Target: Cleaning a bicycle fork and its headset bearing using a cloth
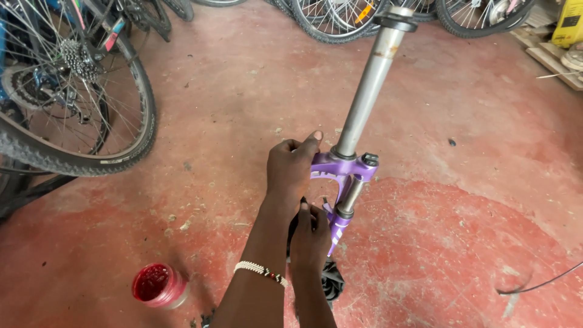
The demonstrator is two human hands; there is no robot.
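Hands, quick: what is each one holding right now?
Left hand: closed on the crown of the purple metal bicycle fork.
Right hand: wrapped round the fork's lower leg; the grip itself is partly hidden.

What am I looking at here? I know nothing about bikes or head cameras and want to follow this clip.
There is one picture, taken by a camera on a person's head, looking down at their own two bare hands over a red floor. No machine is involved. The hands hold a purple bicycle fork, the part that carries a front wheel; its long grey tube points up and away. The left hand, with a beaded bracelet on the wrist, grips the fork's top. The right hand holds lower down, by one leg. On the floor at lower left stands an open red tin. Bicycle wheels stand along the left and far edges.
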